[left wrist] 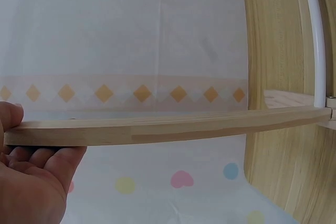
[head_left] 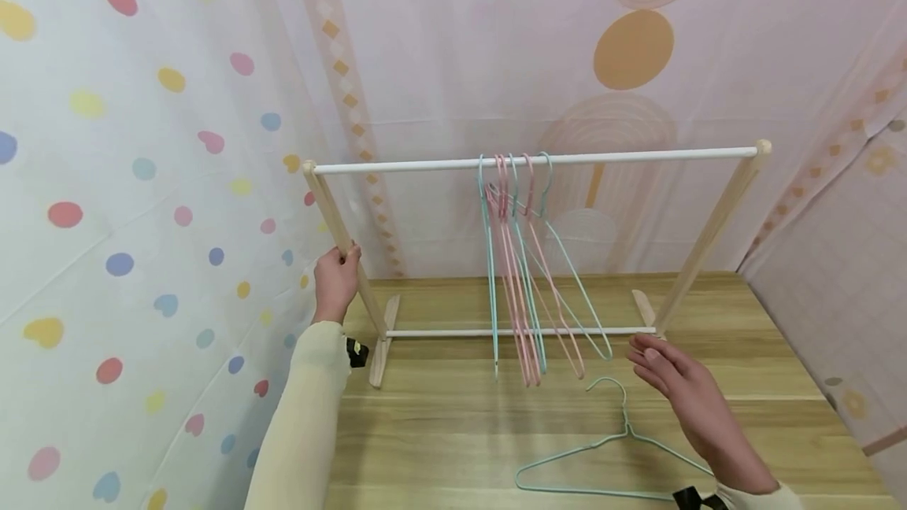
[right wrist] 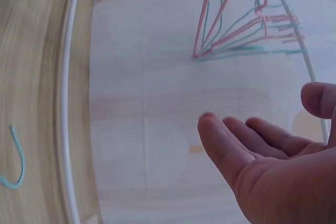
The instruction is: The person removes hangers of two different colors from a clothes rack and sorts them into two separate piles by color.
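Observation:
My left hand (head_left: 336,283) grips the left wooden post (left wrist: 173,128) of a small clothes rack, thumb on one side and fingers on the other. Near the rack's right foot, my right hand (head_left: 676,392) is held in the air with its fingers loosely extended, holding nothing. Several pink and blue hangers (head_left: 520,282) hang bunched around the middle of the white top rail (head_left: 638,157). On the wooden surface in front of the rack lies a single green-blue hanger (head_left: 591,491), its right end hidden behind my right forearm.
The rack's right post (head_left: 712,234) stands at the right, with a white lower bar (head_left: 439,333) between the feet. Patterned curtains (head_left: 453,38) enclose the wood-look surface (head_left: 425,431) at the back and both sides.

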A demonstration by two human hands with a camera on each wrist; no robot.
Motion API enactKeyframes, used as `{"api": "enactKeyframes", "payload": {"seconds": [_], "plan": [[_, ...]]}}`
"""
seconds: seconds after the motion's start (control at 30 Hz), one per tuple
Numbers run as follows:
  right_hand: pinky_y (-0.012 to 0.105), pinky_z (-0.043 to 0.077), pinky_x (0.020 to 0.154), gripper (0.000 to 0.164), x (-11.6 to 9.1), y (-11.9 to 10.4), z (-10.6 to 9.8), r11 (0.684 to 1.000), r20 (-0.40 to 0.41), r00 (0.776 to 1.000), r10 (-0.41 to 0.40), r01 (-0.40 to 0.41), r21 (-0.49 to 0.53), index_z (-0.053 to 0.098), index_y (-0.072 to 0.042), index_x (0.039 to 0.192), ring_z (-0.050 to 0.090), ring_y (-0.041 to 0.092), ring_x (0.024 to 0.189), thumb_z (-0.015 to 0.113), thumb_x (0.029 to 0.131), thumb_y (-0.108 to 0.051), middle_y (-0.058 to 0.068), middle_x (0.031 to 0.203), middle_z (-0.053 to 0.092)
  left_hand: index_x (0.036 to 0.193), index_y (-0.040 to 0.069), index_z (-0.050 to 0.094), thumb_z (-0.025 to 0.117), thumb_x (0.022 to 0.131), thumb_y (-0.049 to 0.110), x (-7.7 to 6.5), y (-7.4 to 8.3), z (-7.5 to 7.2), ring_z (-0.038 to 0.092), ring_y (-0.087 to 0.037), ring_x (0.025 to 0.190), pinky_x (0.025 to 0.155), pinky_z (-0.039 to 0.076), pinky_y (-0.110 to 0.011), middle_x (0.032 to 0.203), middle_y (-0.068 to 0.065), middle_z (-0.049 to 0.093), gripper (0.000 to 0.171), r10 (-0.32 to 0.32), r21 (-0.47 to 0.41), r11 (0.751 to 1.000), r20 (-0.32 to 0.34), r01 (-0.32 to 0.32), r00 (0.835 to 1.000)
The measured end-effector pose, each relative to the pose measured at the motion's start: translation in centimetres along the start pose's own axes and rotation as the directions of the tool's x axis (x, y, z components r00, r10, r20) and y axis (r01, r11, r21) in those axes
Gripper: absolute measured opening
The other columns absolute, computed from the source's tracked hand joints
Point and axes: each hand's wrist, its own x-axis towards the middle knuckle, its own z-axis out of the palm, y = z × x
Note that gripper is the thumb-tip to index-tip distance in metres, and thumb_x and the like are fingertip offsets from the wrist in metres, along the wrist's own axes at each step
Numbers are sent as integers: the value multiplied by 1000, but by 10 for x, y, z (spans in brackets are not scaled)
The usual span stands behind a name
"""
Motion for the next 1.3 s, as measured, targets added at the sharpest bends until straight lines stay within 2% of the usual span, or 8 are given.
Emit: {"api": "enactKeyframes", "payload": {"seconds": [0.17,0.27,0.4,0.53,0.7,0.83,1.1,1.3], "plan": [[24,45,93,55,13,-5,11,1000,-26,1000,-12,12,-10,33,18,140,57,5,114,44,106,-24,7,132,52,102,0,70,51,101,31,2,0,1,50,-27,64,54,42,-34,78,-18,60,37,28,-4,1000,-9,-28,1000],[25,45,93,57,20,-7,15,1000,-15,1000,5,-5,2,32,18,141,57,6,114,44,106,-27,20,138,46,101,-1,70,52,101,29,1,0,0,50,-28,64,54,42,-34,76,-17,59,35,27,-5,1000,-13,-27,1000],[23,44,94,62,28,-10,20,999,16,999,40,-40,28,29,15,144,53,6,117,42,106,-32,29,144,36,100,-2,70,51,101,29,1,-1,0,50,-27,64,54,42,-33,74,-16,58,36,23,4,1000,-19,-23,1000],[21,43,94,66,36,-14,26,995,28,995,93,-94,41,28,12,146,53,6,118,44,105,-37,28,148,33,102,-2,69,51,101,28,0,0,-1,50,-27,64,54,42,-34,75,-16,58,35,26,3,1000,-16,-26,1000],[25,40,98,69,46,-15,35,987,41,987,158,-159,18,28,8,148,50,25,125,45,103,-42,27,146,37,103,-2,69,51,101,28,-1,1,-1,50,-28,65,55,42,-35,76,-17,58,35,23,-6,1000,-9,-23,1000],[29,38,101,69,53,-14,41,988,38,987,155,-155,19,27,9,148,42,34,131,47,103,-40,25,147,36,106,-1,69,51,102,29,-1,1,0,52,-28,68,57,43,-36,82,-19,61,36,18,-13,1000,-8,-18,1000],[36,43,97,71,61,-11,52,988,7,989,150,-150,-24,31,6,148,45,35,129,60,98,-36,22,146,38,109,-1,69,51,102,30,-2,2,-1,51,-29,68,58,43,-37,83,-19,61,36,15,-11,1000,-10,-16,1000],[33,47,93,56,59,-12,60,988,5,989,149,-148,-33,33,6,147,52,33,122,51,103,-24,21,144,42,108,-1,69,50,102,30,-1,1,0,50,-28,67,57,43,-36,81,-18,59,36,8,-7,1000,-9,-8,1000]]}}
